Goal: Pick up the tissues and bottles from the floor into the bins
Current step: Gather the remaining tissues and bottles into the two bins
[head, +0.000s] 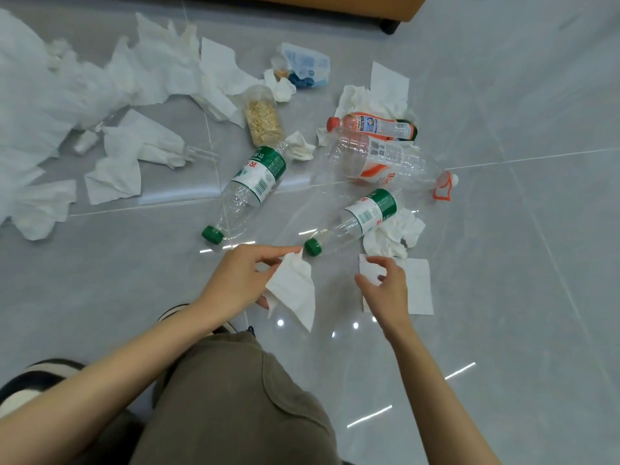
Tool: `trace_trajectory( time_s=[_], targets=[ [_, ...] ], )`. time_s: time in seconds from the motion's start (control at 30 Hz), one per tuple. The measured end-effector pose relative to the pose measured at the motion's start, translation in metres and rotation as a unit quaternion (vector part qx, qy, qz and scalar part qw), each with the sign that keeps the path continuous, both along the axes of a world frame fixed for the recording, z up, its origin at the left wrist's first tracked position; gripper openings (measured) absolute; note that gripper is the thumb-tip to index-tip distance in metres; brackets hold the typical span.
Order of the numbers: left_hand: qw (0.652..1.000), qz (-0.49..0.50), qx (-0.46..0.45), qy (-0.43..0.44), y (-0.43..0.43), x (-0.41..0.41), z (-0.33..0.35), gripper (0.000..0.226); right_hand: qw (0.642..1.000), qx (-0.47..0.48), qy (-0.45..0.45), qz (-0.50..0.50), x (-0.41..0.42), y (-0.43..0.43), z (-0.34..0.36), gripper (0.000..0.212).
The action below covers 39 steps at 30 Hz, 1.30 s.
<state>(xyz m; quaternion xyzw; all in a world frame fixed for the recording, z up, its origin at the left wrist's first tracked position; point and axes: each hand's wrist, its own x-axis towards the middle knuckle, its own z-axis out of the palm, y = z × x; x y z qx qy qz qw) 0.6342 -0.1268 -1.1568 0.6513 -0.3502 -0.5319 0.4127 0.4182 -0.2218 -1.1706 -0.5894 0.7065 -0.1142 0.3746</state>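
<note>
Your left hand (235, 280) pinches a white tissue (295, 290) by its upper corner, and the creased sheet droops from your fingers, low in front of your knee (235, 397). Your right hand (385, 290) holds nothing, its fingers spread and loosely bent over the left edge of a flat tissue (416, 286) lying on the floor (503, 229). Whether the fingertips touch it cannot be told.

Just beyond your hands a near bottle (355, 219) lies on its side, clear and empty-looking, with a green cap and a green-and-white label. A crumpled tissue (392, 233) sits against its right side. To the left lies a second green-capped bottle (248, 189) of the same kind. Past them a large clear bottle (375, 159) with an orange-and-white label lies empty, its neck pointing right. Behind it is a red-capped bottle (372, 125), resting on more crumpled paper. A clear container (261, 119) holds pale flakes, and a blue-and-white packet (305, 65) lies further back.

A long heap of tissues (67, 88) spreads across the left side. The floor is glossy grey tile with thin joints and bright reflections. At the top edge stands orange-brown furniture (335, 1) on a dark foot (389, 26).
</note>
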Motion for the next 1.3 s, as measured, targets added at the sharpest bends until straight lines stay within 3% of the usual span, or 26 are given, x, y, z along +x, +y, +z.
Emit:
trace_trajectory(
  time_s=[0.07,0.13,0.23,0.3,0.4,0.57,0.67,0.77,0.97,1.3],
  targets=[
    [1.0,0.002,0.006,0.02,0.0,-0.002,0.004,0.039,0.994,0.013,0.111,-0.013,-0.019,-0.009,-0.021,0.061],
    [1.0,-0.003,0.004,0.023,-0.001,-0.004,0.008,0.042,0.988,0.043,0.138,-0.045,-0.028,-0.015,-0.035,0.078],
    [1.0,-0.017,-0.001,0.017,-0.002,-0.004,0.01,0.053,0.986,0.041,0.148,-0.056,-0.032,-0.023,-0.047,0.073],
    [1.0,-0.026,-0.006,0.006,-0.003,-0.003,0.009,0.059,0.992,0.013,0.117,-0.045,-0.029,-0.026,-0.05,0.051],
    [0.999,-0.033,-0.019,0.002,-0.005,-0.004,0.007,0.046,0.997,-0.004,0.079,-0.017,-0.017,-0.02,-0.05,0.024],
    [0.998,-0.042,-0.032,-0.046,-0.004,-0.001,-0.001,0.049,0.994,0.098,-0.057,0.013,0.017,-0.002,-0.043,0.014],
    [0.999,-0.018,-0.027,-0.019,-0.003,0.005,-0.001,0.046,0.98,0.129,-0.153,0.015,0.038,0.001,-0.024,0.005],
    [0.999,0.002,-0.034,-0.008,-0.007,0.013,0.007,0.041,0.959,0.158,-0.232,0.033,0.053,-0.001,0.009,0.009],
    [0.996,0.076,-0.039,0.031,-0.014,0.037,0.05,0.032,0.953,0.12,-0.259,0.101,0.085,-0.011,0.079,0.01],
    [0.967,0.233,-0.093,-0.04,0.03,0.122,0.155,0.024,0.918,0.08,-0.294,0.255,0.205,-0.005,0.184,0.01]
  ],
)
